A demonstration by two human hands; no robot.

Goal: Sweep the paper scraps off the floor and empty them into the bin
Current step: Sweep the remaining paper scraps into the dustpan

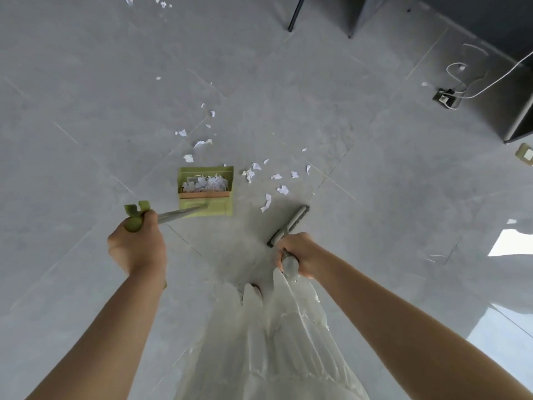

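A person stands on a grey tiled floor (86,82), seen from above, with one tool in each hand. The left hand (138,243) has its fingers (150,219) wrapped around the green grip of a long-handled dustpan (205,192), whose metal shaft slants down to the pan resting on the floor. The one green pan holds a heap of white paper scraps (206,182) against its back wall. The right hand (297,255) clenches the grey handle of a broom (288,225), its single dark head lying on the floor just right of the pan and apart from it.

Loose scraps (271,180) remain in two main scatters: roughly ten pieces between the pan's right edge and the broom head, and about eight more (199,134) trailing away beyond the pan's far edge. A few further bits (161,2) lie near the frame's top edge, well apart from the rest.

Open floor spreads wide to the left of the pan. To the upper right the room closes in with dark furniture (490,24), two thin legs (295,13), a floor socket (446,97) and a white cable (473,82) looping from it. A pale skirt (274,342) fills the bottom centre.
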